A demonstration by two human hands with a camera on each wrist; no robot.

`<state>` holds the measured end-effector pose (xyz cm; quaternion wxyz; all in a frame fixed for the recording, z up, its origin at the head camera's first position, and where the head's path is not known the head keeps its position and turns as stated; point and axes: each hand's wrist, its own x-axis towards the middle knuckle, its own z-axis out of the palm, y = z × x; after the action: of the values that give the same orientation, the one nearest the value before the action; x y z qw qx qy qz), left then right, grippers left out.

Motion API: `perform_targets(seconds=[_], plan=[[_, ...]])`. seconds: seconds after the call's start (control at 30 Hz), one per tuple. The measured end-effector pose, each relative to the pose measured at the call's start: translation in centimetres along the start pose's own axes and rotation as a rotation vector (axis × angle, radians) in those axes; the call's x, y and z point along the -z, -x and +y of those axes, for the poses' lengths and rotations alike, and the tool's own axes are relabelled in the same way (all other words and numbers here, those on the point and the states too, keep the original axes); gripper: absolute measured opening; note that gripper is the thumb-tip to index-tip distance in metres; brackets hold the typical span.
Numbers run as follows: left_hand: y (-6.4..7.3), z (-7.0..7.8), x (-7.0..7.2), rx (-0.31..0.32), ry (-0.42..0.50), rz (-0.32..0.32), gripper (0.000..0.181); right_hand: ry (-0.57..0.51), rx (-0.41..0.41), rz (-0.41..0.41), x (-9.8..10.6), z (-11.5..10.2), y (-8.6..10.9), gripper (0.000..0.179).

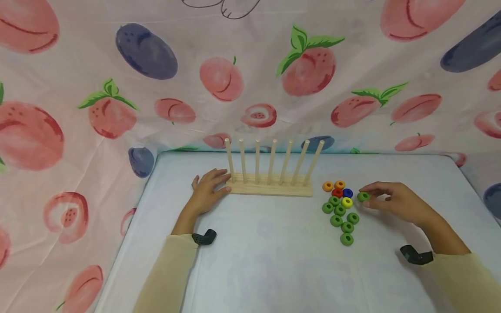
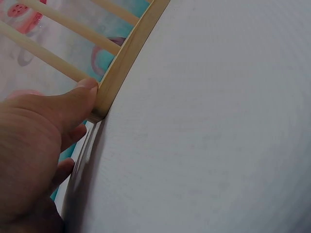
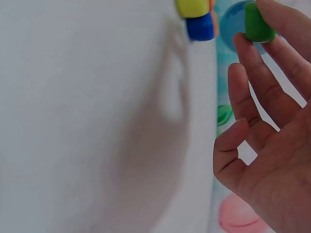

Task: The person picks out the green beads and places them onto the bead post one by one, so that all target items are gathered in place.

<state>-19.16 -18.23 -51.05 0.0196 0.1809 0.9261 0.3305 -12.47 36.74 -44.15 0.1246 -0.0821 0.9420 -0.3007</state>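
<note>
A wooden peg rack (image 1: 270,188) with a row of upright pegs stands on the white table. At its left end my left hand (image 1: 209,191) grips the base; the left wrist view has the thumb (image 2: 80,99) pressed on the corner of the wood, the other fingers partly hidden behind it. My right hand (image 1: 399,202) pinches a green ring bead (image 1: 363,197) between thumb and fingertips, just right of the bead group. In the right wrist view this green bead (image 3: 258,24) is held above the table, with the ring and little fingers free of it.
Between rack and right hand lie several green beads (image 1: 339,210), a yellow bead (image 1: 346,202), a blue bead (image 1: 347,193), a red bead (image 1: 337,192) and two orange beads (image 1: 327,186). Behind the table (image 1: 266,261) hangs a fruit-patterned cloth (image 1: 235,39).
</note>
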Motion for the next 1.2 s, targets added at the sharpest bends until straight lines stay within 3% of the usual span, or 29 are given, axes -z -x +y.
perform_targets(seconds=[0.2, 0.37, 0.73, 0.97, 1.2], plan=[[0.0, -0.1, -0.1, 0.000, -0.001, -0.001, 0.048, -0.009, 0.011, 0.041, 0.8, -1.9, -0.9, 0.046], [0.1, -0.1, 0.1, 0.002, -0.004, 0.001, 0.049, -0.041, 0.050, 0.098, 1.2, -3.7, -1.8, 0.038], [0.1, 0.3, 0.0, 0.004, 0.005, 0.006, 0.048, -0.218, 0.081, 0.228, 2.4, -7.2, -2.6, 0.033], [0.2, 0.2, -0.1, 0.010, 0.004, 0.010, 0.047, -0.259, 0.040, 0.270, 2.7, -9.6, -3.3, 0.036], [0.1, 0.2, 0.0, 0.011, 0.010, 0.009, 0.047, -0.315, 0.057, 0.307, 3.2, -11.6, -4.1, 0.034]])
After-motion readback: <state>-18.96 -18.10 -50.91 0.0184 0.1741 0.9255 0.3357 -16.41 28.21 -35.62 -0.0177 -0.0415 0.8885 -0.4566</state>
